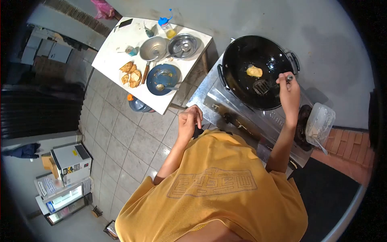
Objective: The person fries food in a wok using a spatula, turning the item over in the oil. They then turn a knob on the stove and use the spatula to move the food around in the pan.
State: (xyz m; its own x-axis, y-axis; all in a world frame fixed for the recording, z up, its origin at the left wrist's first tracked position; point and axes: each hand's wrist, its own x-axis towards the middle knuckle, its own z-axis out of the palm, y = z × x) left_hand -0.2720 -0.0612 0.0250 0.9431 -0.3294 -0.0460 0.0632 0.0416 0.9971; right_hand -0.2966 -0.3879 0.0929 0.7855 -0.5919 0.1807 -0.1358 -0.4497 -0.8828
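Note:
A slotted spatula (pixel 261 86) is gripped in my right hand (pixel 289 94), its dark head low inside a large black wok (pixel 238 56) on the stove. One golden piece of food (pixel 254 71) lies in the wok, just beyond the spatula head and apart from it. My left hand (pixel 190 119) hangs in front of my body, between the table and the stove, with its fingers curled; whether anything small is inside them is hidden.
At the left, a white table (pixel 109 56) bears fried pieces (pixel 131 75), a blue plate (pixel 162 72), metal bowls (pixel 153 49) and a blue-capped bottle (pixel 167 27). A plastic container (pixel 320 121) with a spoon stands right of the stove (pixel 252 121).

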